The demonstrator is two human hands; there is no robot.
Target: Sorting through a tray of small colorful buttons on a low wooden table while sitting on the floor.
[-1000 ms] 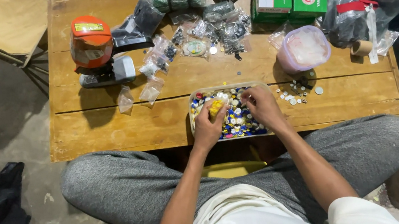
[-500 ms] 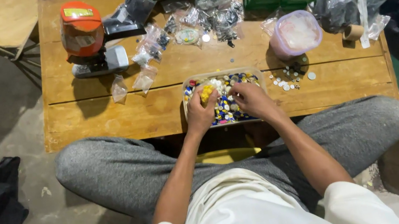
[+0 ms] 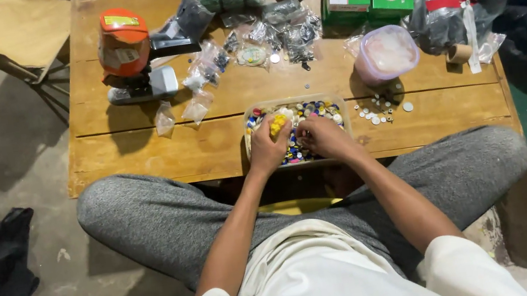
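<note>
Gripping a small yellow piece [image 3: 278, 122], left hand [image 3: 268, 148] fingers are closed on it over the tray [image 3: 247, 123] of mixed caps at worktop [image 3: 136, 155] front edge. Right hand [image 3: 319, 138] sits w/ fingers curled into caps at 3 o'clock of it; can't tell if holding any.

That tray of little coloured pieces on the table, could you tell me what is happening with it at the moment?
A person sits at a low wooden table with both hands in a clear tray of small coloured pieces. The left hand holds a small yellow bunch over the tray; the right hand rests among the pieces beside it. A few loose white pieces lie to the right of the tray, near a pink-lidded tub.
</note>
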